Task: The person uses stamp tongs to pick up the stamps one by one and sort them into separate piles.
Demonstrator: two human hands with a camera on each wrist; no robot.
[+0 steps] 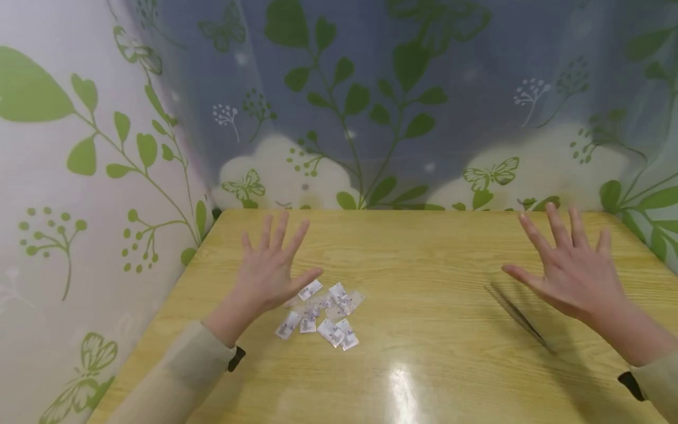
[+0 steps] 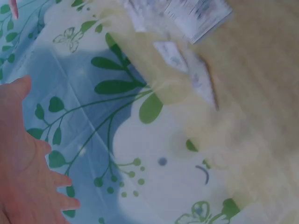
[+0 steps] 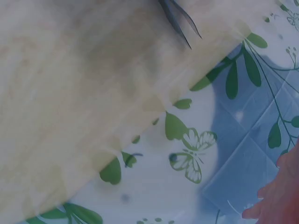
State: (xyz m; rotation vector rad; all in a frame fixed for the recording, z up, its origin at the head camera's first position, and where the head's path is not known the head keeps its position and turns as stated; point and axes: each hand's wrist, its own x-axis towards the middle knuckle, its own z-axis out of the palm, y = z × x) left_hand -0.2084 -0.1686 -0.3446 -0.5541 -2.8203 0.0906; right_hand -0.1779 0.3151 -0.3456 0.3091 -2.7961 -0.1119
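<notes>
My left hand [image 1: 268, 274] is raised over the left part of the table, its fingers straight and spread, holding nothing. Close to its thumb lies a loose cluster of small printed packets [image 1: 331, 333], some overlapping; part of the cluster is behind the thumb in the head view. On the right, my right hand [image 1: 580, 274] is likewise held up with fingers spread and nothing in it. Just left of and below that hand, a pair of metal tweezers [image 1: 519, 317] lies slantwise on the wood, tips apart in the right wrist view.
The wooden table [image 1: 413, 265] has a light grain and a bright glare spot near the front. A curtain [image 1: 371, 147] with leaves and butterflies hangs behind its far edge, and similar cloth [image 1: 106, 194] hangs along the left side.
</notes>
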